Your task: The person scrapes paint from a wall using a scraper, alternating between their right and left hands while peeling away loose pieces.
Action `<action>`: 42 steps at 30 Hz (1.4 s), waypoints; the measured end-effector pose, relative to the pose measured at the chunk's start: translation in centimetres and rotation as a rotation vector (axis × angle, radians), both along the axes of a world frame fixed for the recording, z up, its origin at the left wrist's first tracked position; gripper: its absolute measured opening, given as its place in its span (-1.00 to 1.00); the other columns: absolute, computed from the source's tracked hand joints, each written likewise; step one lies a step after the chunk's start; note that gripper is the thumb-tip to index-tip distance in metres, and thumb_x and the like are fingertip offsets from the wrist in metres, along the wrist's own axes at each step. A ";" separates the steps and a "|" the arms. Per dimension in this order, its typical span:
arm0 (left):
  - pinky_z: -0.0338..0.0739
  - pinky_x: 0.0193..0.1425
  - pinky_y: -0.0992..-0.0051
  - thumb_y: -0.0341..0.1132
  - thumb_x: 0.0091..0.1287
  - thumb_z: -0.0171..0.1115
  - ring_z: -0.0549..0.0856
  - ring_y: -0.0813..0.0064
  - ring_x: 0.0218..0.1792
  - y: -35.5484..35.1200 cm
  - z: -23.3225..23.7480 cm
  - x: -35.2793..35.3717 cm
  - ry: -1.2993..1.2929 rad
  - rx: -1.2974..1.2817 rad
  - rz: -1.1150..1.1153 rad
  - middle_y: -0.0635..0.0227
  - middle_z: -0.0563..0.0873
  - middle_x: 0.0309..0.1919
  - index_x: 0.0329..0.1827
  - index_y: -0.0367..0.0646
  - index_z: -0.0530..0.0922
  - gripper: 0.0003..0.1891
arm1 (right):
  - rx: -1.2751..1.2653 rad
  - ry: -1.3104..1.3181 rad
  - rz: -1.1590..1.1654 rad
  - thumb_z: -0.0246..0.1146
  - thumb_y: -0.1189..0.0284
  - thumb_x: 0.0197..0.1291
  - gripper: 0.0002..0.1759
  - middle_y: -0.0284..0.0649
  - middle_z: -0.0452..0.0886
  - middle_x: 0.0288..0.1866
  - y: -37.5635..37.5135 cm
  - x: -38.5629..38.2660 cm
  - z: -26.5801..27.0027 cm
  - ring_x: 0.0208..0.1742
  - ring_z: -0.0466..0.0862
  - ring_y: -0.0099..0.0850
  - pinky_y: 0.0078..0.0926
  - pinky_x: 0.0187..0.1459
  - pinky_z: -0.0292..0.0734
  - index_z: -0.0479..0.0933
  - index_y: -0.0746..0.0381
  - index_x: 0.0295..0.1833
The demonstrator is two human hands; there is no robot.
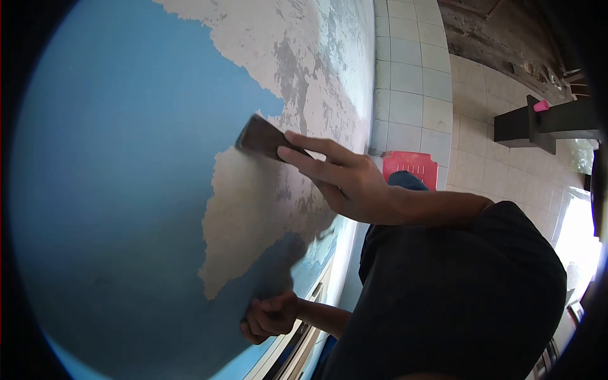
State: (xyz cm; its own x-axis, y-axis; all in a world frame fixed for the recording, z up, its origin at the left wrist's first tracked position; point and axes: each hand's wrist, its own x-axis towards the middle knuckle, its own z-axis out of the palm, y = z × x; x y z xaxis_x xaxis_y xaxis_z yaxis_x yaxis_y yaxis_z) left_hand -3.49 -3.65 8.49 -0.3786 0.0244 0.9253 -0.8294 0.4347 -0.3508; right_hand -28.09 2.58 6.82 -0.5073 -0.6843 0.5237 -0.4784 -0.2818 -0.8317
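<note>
The view is turned on its side, with the floor toward the right. My right hand (354, 177) grips a dark, flat, rectangular scraper (262, 137), its fingers stretched along it. The scraper's wide end is at the ragged edge between blue paint (126, 126) and a bare whitish patch (244, 209) of the wall. Whether it touches the surface is hard to tell. Lower in the picture, my left hand (271, 315) is curled into a fist close to the shaded blue wall, with nothing visible sticking out of it.
A red plastic chair (410, 166) stands by the tiled wall base (405, 95). Pale floor tiles (475, 158) run behind it. A dark bench-like piece (529, 123) holds a pink cup (541, 106). Light-coloured frame strips (294, 345) lie below my left hand.
</note>
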 end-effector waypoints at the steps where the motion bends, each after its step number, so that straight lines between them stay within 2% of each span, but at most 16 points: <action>1: 0.36 0.02 0.30 -0.34 0.31 0.03 0.49 0.34 -0.23 0.0 -0.1 0.3 -0.008 0.004 -0.002 0.36 0.57 -0.47 -0.39 -0.22 0.51 -0.83 | 0.000 -0.005 -0.006 0.12 0.79 0.11 -0.38 -0.09 0.34 0.35 -0.1 0.3 0.0 0.10 0.63 -0.20 -0.57 -0.14 0.70 0.40 0.12 0.30; 5: 0.37 0.03 0.30 -0.35 0.31 0.02 0.50 0.36 -0.25 -0.1 0.3 -0.5 -0.001 -0.022 0.025 0.36 0.57 -0.47 -0.40 -0.21 0.50 -0.83 | -0.060 0.081 0.003 0.13 0.78 0.13 -0.41 -0.08 0.36 0.33 0.6 1.5 -0.7 0.01 0.66 -0.25 -0.61 -0.27 0.68 0.42 0.15 0.29; 9: 0.37 0.02 0.30 -0.35 0.30 0.01 0.50 0.39 -0.28 -0.1 0.2 -0.1 -0.004 -0.022 0.017 0.37 0.57 -0.48 -0.40 -0.20 0.49 -0.84 | -0.016 0.014 -0.009 0.12 0.79 0.13 -0.42 -0.07 0.35 0.34 -0.2 0.6 -0.2 0.00 0.67 -0.28 -0.59 -0.28 0.67 0.43 0.16 0.28; 12: 0.37 0.02 0.30 -0.34 0.31 0.02 0.50 0.40 -0.29 -0.2 0.1 -0.2 -0.004 -0.015 0.009 0.38 0.57 -0.49 -0.40 -0.20 0.49 -0.84 | -0.016 -0.040 0.047 0.14 0.78 0.13 -0.43 -0.06 0.37 0.32 0.6 1.3 0.0 0.02 0.66 -0.25 -0.58 -0.26 0.68 0.42 0.19 0.28; 19: 0.37 0.03 0.30 -0.33 0.31 0.03 0.50 0.39 -0.29 0.0 0.2 -0.1 -0.005 -0.015 0.022 0.37 0.57 -0.49 -0.40 -0.20 0.49 -0.84 | -0.016 0.026 0.015 0.14 0.78 0.12 -0.41 -0.06 0.34 0.34 0.0 0.9 -0.1 0.15 0.59 -0.18 -0.53 -0.07 0.69 0.40 0.18 0.29; 22: 0.36 0.02 0.30 -0.33 0.31 0.03 0.50 0.38 -0.28 -0.1 0.3 -0.5 0.009 -0.022 0.021 0.37 0.57 -0.48 -0.39 -0.20 0.49 -0.84 | -0.040 0.049 0.065 0.14 0.78 0.12 -0.41 -0.05 0.35 0.34 0.8 1.7 -0.3 0.15 0.59 -0.16 -0.53 -0.08 0.69 0.40 0.19 0.29; 30: 0.36 0.02 0.30 -0.32 0.32 0.03 0.49 0.35 -0.24 -0.2 0.2 -0.5 0.003 -0.016 0.021 0.37 0.58 -0.47 -0.36 -0.20 0.49 -0.84 | -0.050 0.029 0.052 0.14 0.80 0.11 -0.38 -0.07 0.34 0.34 0.7 1.5 -0.4 0.11 0.62 -0.25 -0.60 -0.20 0.68 0.40 0.14 0.30; 35: 0.36 0.02 0.30 -0.31 0.33 0.03 0.49 0.35 -0.25 0.0 0.1 -0.2 0.002 -0.007 0.033 0.37 0.57 -0.47 -0.37 -0.20 0.49 -0.83 | -0.032 -0.009 -0.035 0.14 0.78 0.12 -0.40 -0.05 0.35 0.34 -0.5 -0.3 0.4 -0.08 0.70 -0.36 -0.57 -0.26 0.66 0.41 0.15 0.30; 38: 0.35 0.02 0.30 -0.31 0.33 0.02 0.48 0.36 -0.24 -0.2 0.2 -0.3 -0.008 -0.017 0.000 0.37 0.57 -0.47 -0.37 -0.20 0.49 -0.83 | -0.056 -0.005 0.033 0.17 0.77 0.12 -0.40 -0.06 0.35 0.34 0.2 1.1 -0.1 -0.07 0.70 -0.37 -0.58 -0.27 0.66 0.41 0.15 0.29; 39: 0.37 0.01 0.30 -0.30 0.35 0.04 0.50 0.33 -0.22 -0.3 0.2 -0.5 0.008 -0.021 -0.003 0.37 0.59 -0.46 -0.36 -0.21 0.51 -0.82 | -0.068 0.077 0.031 0.16 0.77 0.11 -0.40 -0.05 0.35 0.34 0.4 1.2 0.1 -0.09 0.70 -0.34 -0.58 -0.31 0.66 0.42 0.16 0.29; 42: 0.38 0.00 0.30 -0.30 0.36 0.05 0.51 0.31 -0.21 0.0 0.1 -0.2 0.016 -0.014 0.007 0.37 0.60 -0.46 -0.36 -0.21 0.52 -0.81 | 0.010 0.033 0.002 0.13 0.80 0.11 -0.40 -0.05 0.34 0.35 0.1 0.3 -0.1 -0.05 0.70 -0.29 -0.59 -0.28 0.68 0.42 0.16 0.28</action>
State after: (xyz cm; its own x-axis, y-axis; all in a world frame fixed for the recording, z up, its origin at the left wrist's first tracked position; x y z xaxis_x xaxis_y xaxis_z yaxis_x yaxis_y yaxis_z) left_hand -3.69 -3.68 8.58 -0.3637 0.0348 0.9309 -0.8381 0.4239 -0.3433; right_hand -27.77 2.67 6.69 -0.4882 -0.6907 0.5334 -0.5050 -0.2749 -0.8182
